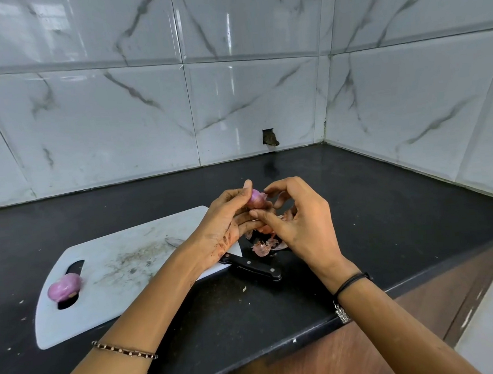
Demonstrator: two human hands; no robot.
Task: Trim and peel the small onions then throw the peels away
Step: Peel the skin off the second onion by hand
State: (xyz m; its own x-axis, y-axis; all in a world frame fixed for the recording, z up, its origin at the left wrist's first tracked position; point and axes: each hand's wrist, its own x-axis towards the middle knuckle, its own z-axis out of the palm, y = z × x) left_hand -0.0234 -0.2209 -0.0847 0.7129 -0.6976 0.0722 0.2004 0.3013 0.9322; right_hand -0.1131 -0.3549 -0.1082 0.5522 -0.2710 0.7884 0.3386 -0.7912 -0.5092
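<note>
Black counter (359, 207) is carrying one cutting board (122, 273), one knife (254, 267), one peel pile (266, 245) and two onions. Left hand (227, 218) is gripping the raised onion (255, 199) at its 1 o'clock; right hand (298, 221), fingers curled, is pinching it from 3 o'clock. Peeled onion (63, 286) is sitting at the board's 8 o'clock.

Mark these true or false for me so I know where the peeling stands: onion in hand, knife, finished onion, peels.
1. The left hand holds a small onion. True.
2. The right hand grips the knife. False: it picks at that onion; the knife lies across the cutting board edge.
3. A peeled onion sits on the board. True.
4. The peels are binned. False: they lie on the counter beside the board.
</note>
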